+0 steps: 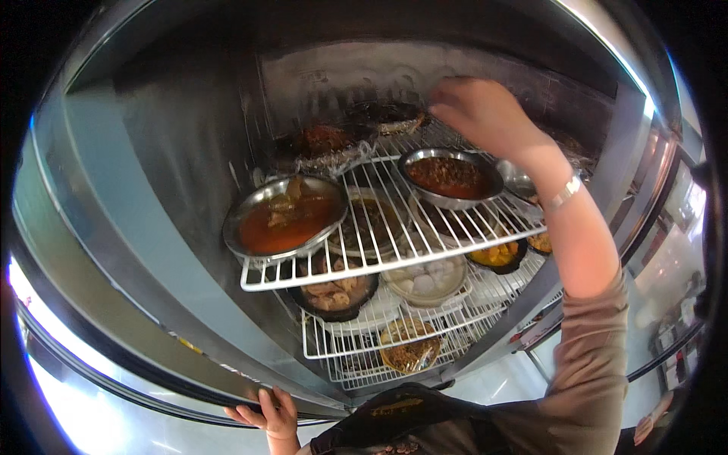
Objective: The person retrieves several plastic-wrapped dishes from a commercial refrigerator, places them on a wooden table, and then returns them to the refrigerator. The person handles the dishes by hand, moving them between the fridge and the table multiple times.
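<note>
My right hand (480, 111), blurred, reaches over the back of the top wire shelf (375, 227) inside an upright refrigerator. Its fingers are bent, and whether they hold anything cannot be told. Below it sits a steel bowl (449, 173) of dark red chopped food in sauce. To the left, a larger steel bowl (284, 216) of reddish-orange broth stands at the shelf's front corner. Behind are a bowl of dark red food (324, 139) with crumpled plastic wrap and a dark wrapped dish (398, 116). My left hand (273, 409) grips the edge of the refrigerator door (193, 378), low on the left.
Lower wire shelves (387, 341) carry a black bowl of pale meat pieces (335, 290), a tub of white round food (424, 278), a dark dish of yellow-orange food (500, 253) and a wrapped bowl (412, 347). Another person's hand (645, 426) shows at lower right.
</note>
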`<state>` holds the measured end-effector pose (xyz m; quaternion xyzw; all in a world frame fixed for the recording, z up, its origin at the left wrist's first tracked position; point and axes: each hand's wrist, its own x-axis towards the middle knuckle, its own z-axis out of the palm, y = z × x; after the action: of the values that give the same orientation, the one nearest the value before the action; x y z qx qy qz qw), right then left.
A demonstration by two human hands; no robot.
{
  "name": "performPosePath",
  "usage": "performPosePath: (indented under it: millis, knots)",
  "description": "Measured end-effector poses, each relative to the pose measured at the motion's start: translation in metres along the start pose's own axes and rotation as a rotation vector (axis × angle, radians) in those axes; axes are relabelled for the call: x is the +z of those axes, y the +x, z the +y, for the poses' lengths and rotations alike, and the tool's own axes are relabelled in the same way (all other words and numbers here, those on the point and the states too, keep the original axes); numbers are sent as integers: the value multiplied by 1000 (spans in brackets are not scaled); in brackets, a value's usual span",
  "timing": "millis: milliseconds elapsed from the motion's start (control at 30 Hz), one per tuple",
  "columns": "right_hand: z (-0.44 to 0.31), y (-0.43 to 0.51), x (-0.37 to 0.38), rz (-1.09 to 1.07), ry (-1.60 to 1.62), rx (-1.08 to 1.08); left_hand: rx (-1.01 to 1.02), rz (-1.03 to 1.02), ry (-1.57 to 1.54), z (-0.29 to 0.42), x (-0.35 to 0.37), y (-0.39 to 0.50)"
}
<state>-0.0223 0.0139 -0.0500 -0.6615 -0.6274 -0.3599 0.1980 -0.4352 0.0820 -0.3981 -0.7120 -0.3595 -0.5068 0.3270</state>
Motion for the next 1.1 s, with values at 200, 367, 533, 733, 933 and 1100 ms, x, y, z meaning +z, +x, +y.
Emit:
performPosePath:
  millis: [200, 367, 533, 733, 933, 1100]
  knots:
    - [78, 85, 113, -481, 189, 442, -136, -24, -256, -9, 13, -33]
    - [128, 74, 145, -481, 808, 807, -218, 3, -304, -5, 21, -59]
    - [141, 69, 189, -430, 1405, 1271, -267, -29, -178, -9, 22, -98]
    - [124, 63, 214, -373, 1604, 1246, -227, -51, -119, 14, -1, -12]
    - [133, 68, 233, -417, 1541, 1225, -160, -34, -40, -4, 18, -105]
    - [137, 65, 225, -550, 1431, 1255, -168, -63, -13, -3, 16, -99]
